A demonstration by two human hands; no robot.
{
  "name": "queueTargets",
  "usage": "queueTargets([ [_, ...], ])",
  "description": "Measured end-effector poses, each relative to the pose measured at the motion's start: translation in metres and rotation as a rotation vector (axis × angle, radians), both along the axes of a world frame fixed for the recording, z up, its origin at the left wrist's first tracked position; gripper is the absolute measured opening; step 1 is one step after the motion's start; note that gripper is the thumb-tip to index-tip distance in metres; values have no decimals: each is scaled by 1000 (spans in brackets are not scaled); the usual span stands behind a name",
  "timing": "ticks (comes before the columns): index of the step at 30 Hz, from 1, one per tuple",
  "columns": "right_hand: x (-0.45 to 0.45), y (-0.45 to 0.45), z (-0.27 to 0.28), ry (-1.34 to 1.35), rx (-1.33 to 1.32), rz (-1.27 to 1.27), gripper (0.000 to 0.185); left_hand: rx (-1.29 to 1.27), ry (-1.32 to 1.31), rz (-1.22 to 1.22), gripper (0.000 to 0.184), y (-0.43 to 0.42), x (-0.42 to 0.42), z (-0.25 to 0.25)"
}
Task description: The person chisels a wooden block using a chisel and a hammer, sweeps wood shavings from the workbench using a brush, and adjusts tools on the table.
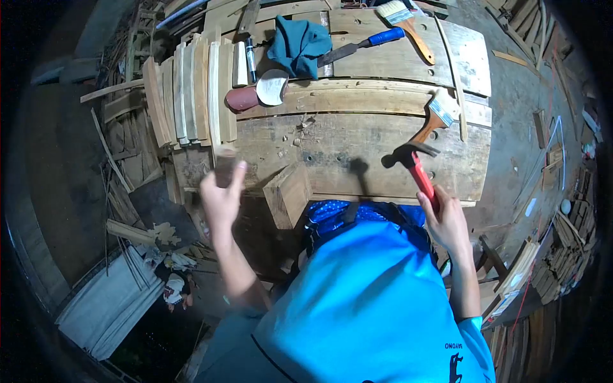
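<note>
— Hammer [416,165], to begin with: built how?
— Dark in the head, bright red along the handle. Points a blunt face leftward and a claw rightward.
— And placed where?
— Above the right part of the worktop [370,132], towards the near edge, with the head just beside the wooden handle of a brush [439,115].
— Held by the right hand [445,216]?
— Yes. Wraps its fingers closely around the lower end of the red handle, with the thumb laid along it.
— And at the left hand [220,199]?
— Blurred, with the thumb pointing up. Seems to touch a brown piece [225,167], also blurred. Cannot tell how far the fingers close on it. Hovers near the ends of the stacked wooden strips [199,96].
— Anything between the two hands?
— Yes, a thick wooden block [287,191], at the near edge, closer to the left hand.
</note>
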State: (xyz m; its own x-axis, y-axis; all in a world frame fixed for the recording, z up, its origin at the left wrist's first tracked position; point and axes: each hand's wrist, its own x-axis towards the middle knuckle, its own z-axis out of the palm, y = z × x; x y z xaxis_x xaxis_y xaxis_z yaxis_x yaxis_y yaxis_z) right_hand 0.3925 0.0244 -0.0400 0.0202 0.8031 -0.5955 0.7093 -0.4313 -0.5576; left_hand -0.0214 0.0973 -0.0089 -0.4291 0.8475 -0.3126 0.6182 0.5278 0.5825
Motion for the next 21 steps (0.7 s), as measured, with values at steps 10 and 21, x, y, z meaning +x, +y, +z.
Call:
queueTargets([
  [10,3,26,-22,-71,-58,220,35,-425,11,-467,48,14,33,17],
  [21,32,19,-35,-93,25,293,37,-13,-191,-432,49,-17,35,1],
])
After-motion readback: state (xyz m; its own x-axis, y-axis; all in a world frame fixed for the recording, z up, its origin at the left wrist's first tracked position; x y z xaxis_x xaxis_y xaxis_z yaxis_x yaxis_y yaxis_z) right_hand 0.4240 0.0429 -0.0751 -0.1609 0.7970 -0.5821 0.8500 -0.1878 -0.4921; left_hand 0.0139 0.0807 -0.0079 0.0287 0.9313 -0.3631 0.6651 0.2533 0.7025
